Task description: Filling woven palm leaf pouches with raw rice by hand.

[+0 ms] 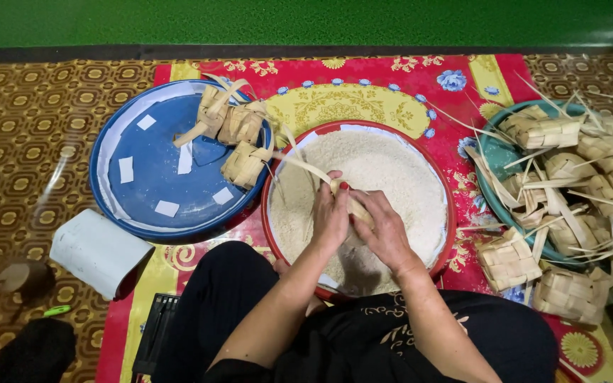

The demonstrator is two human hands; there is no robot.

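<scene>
Your left hand (330, 216) and right hand (384, 228) are both closed around one woven leaf pouch (352, 204), held just above the rice in the red basin (448, 213). It looks light and springy but easily crushed, so grip its corners (not the loose strip ends). Farther left, three pouches (232, 138) lie in the blue tray (147, 174); at the right, empty pouches (569, 177) heap over a teal basin (489, 167).

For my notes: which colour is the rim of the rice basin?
Red rim, head view.
</scene>
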